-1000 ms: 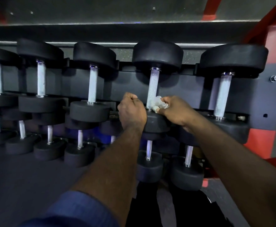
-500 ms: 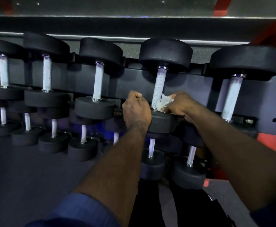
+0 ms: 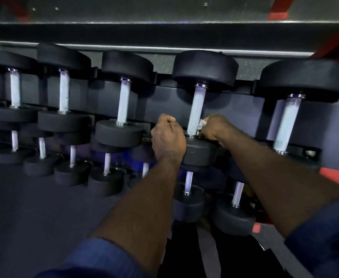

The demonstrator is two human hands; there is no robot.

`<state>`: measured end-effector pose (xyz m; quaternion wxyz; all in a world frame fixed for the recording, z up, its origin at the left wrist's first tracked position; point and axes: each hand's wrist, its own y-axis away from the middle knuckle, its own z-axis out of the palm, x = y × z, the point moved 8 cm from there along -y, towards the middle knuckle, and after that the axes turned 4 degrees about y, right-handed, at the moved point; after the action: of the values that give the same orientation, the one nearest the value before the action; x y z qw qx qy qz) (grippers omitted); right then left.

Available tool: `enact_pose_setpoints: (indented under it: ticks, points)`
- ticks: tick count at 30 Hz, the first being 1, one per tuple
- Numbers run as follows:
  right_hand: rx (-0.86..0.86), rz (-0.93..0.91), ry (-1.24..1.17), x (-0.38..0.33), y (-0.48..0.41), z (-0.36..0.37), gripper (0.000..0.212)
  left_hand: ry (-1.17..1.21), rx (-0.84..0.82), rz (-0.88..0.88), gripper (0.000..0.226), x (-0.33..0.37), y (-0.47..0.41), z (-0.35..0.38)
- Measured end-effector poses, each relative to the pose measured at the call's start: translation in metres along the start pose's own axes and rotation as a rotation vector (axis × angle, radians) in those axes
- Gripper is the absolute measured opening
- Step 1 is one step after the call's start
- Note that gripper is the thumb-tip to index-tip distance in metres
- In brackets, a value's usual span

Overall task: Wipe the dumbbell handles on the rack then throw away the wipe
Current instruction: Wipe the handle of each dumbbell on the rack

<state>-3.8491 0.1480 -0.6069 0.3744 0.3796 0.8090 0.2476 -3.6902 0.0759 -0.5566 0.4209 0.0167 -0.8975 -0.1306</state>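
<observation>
**Head view: wipe bunched at the near end of the fourth handle**

My right hand (image 3: 214, 128) is at the near end of a dumbbell handle (image 3: 195, 109) on the top row of the rack (image 3: 245, 115). Its fingers (image 3: 211, 121) are curled tight round a small white wipe (image 3: 202, 123). The wipe sits bunched against the right side of the knurled metal, just above the black weight (image 3: 199, 151) nearest me. Only a scrap of it shows past my knuckles.

My left hand (image 3: 168, 137) is a closed fist just left of the same handle, its fingers (image 3: 165, 120) folded in with nothing showing inside them. It lies against the edge of that near weight.

The rack is dark grey and sloped. Five dumbbells show along its top row, each bright handle pointing away from me between round black weights. A lower row of smaller dumbbells (image 3: 106, 177) sits beneath, closer to the dark floor (image 3: 34, 217) at lower left. Red frame parts (image 3: 333, 173) show at the right edge. A grey speckled panel (image 3: 164, 9) runs across the top, beyond the rack. Blue sleeves (image 3: 96, 257) cover both my upper forearms.
</observation>
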Motion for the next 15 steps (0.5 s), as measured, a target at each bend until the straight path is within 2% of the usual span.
enact_pose_setpoints:
  ticks: [3, 7, 11, 15]
  points:
    - [-0.032, -0.035, 0.098, -0.004, 0.0, -0.009, 0.009, 0.0, 0.003, -0.004, 0.031, 0.003, 0.001, -0.001]
    - [-0.079, -0.003, -0.072, 0.02, 0.01, -0.013, 0.016, -0.013, 0.002, -0.012, 0.031, 0.001, 0.0, -0.001]
    - [-0.048, -0.045, 0.072, 0.005, -0.008, -0.003, 0.012, -0.004, 0.002, -0.005, 0.032, 0.0, -0.003, -0.001]
    - [0.002, -0.095, 0.049, -0.012, -0.017, 0.006, 0.018, 0.003, 0.002, -0.012, 0.032, -0.003, -0.004, -0.001]
